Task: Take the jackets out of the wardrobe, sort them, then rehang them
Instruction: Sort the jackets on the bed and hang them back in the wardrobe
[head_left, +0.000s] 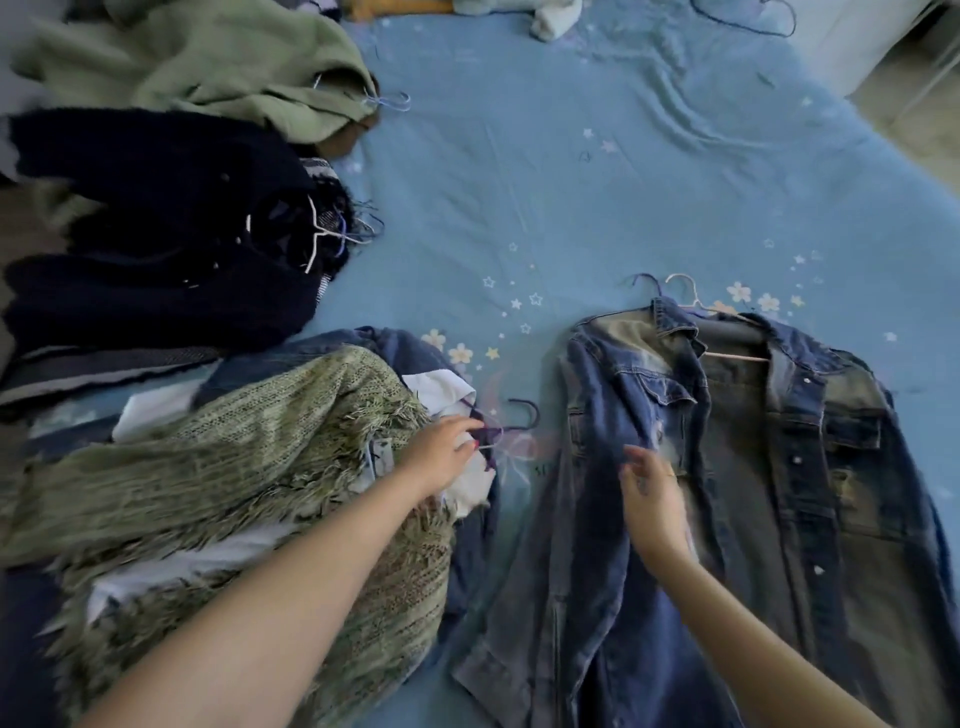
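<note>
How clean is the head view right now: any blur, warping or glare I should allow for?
Head view: wide-angle warping bends the bed sheet and stretches the frame edges; the right hand is smeared by motion blur, the left hand sharper; the dark jackets at left are underexposed, detail lost; light is soft and bluish, with no glare and only faint shadows.

head cam | single wide-angle view, worn at head | faces forward and steeply down onto blue bedsheet (597, 171) | close, both forearms enter from bottom edge | edges curve
</note>
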